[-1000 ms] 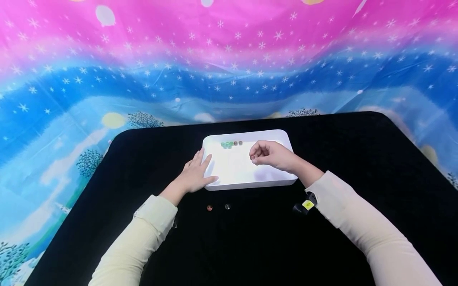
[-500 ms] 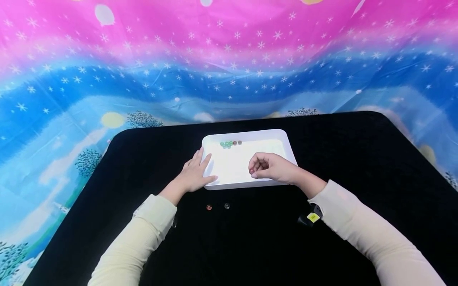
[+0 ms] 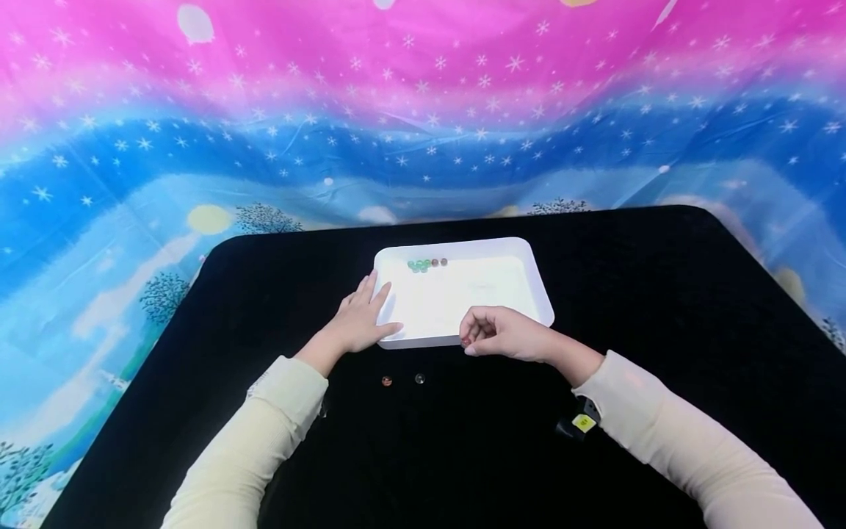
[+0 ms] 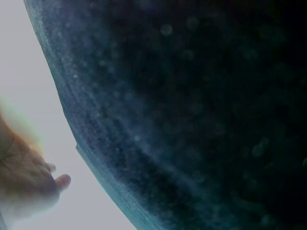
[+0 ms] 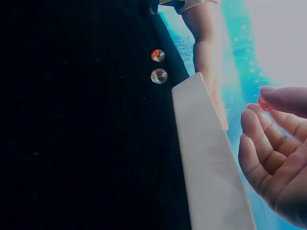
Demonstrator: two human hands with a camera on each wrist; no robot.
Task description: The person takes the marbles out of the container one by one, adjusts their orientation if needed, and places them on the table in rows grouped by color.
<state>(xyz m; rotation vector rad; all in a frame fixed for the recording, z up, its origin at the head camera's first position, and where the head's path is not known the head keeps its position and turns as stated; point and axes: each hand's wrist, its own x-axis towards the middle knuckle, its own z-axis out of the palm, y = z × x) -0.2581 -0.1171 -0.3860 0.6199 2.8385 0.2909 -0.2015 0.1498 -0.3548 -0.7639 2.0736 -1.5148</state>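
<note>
My right hand (image 3: 505,333) pinches a reddish glass marble (image 5: 263,103) between thumb and forefinger, over the front rim of a white rectangular tray (image 3: 423,343). The other fingers of that hand are bent. My left hand (image 3: 357,319) rests spread on the tray's left rim, its fingers straight. Towards the tray's back left lie several green marbles (image 3: 419,265), with two brownish marbles (image 3: 439,262) in line to their right. On the black cloth in front of the tray sit an orange marble (image 3: 386,381) and a clear marble (image 3: 419,379), side by side and apart.
A black cloth (image 3: 628,294) covers the table all round the tray. Behind it hangs a pink and blue printed backdrop (image 3: 423,110). The left wrist view is mostly dark cloth, with part of a hand (image 4: 26,177) at lower left.
My right hand has moved with the marble from over the middle of the tray towards me, to its front rim. My left hand and the other marbles have stayed put.
</note>
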